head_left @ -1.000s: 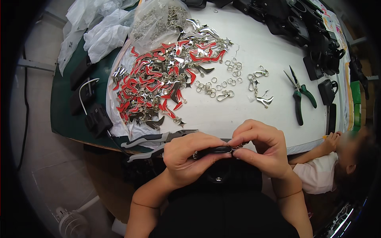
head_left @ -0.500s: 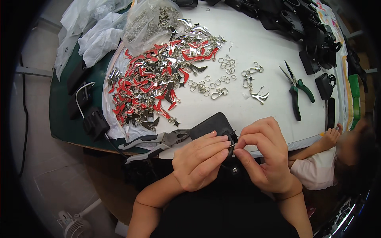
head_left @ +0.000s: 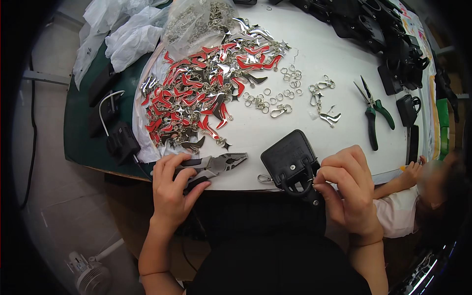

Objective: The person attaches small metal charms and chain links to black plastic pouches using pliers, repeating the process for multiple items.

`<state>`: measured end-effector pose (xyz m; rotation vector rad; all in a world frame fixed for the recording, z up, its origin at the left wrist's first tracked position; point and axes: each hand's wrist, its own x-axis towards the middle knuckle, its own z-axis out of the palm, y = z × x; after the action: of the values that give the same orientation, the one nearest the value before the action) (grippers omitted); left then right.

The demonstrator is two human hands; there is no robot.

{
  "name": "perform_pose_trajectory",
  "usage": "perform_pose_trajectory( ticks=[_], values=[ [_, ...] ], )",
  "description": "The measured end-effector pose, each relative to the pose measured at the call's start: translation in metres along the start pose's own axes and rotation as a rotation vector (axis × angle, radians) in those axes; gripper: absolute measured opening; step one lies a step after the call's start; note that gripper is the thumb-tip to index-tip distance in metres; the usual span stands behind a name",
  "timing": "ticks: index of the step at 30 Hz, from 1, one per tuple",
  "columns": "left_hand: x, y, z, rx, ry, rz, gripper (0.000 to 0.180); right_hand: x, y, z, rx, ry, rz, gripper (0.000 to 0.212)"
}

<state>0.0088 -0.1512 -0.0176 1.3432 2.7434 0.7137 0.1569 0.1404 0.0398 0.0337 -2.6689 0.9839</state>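
My left hand (head_left: 169, 189) is closed around the grey-and-black handles of a pair of combination pliers (head_left: 227, 162), whose jaws point right over the table's front edge. A small black bag (head_left: 286, 153) lies tilted in front of me, its looped handle hanging past the edge. At its left side hangs a silver snap hook (head_left: 265, 179). Beside the handle my right hand (head_left: 348, 189) pinches with thumb and forefinger; a small metal piece glints at the fingertips, its shape mostly hidden.
Red, black and silver shoe-shaped charms (head_left: 196, 93) are heaped left of centre, below a clear bag of rings (head_left: 201, 24). Loose rings (head_left: 258, 102) and green-handled needle-nose pliers (head_left: 373, 110) lie to the right. Black bags (head_left: 364, 29) crowd the far right; a person's hand (head_left: 412, 174) is nearby.
My left hand has left the small bag, moved left and taken hold of the combination pliers. My right hand has shifted right, still pinching beside the handle. The whole view has shifted slightly.
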Motion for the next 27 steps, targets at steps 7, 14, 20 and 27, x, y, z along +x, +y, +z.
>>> perform_pose_trajectory(
  ticks=[7,14,20,27],
  values=[
    [0.006,-0.004,-0.011,-0.149,0.061,0.13,0.03,-0.005,-0.004,0.008,-0.006,0.028,-0.096,0.025],
    [0.038,0.04,-0.04,-0.221,-0.233,0.178,0.03,-0.011,-0.004,0.016,0.0,0.091,-0.159,0.025],
    [0.042,0.045,-0.042,-0.135,-0.261,0.214,0.03,-0.015,-0.002,0.022,0.053,0.122,-0.167,0.026],
    [0.045,0.046,-0.044,-0.124,-0.294,0.239,0.034,-0.013,0.004,0.02,0.099,0.081,-0.202,0.026]
  ],
)
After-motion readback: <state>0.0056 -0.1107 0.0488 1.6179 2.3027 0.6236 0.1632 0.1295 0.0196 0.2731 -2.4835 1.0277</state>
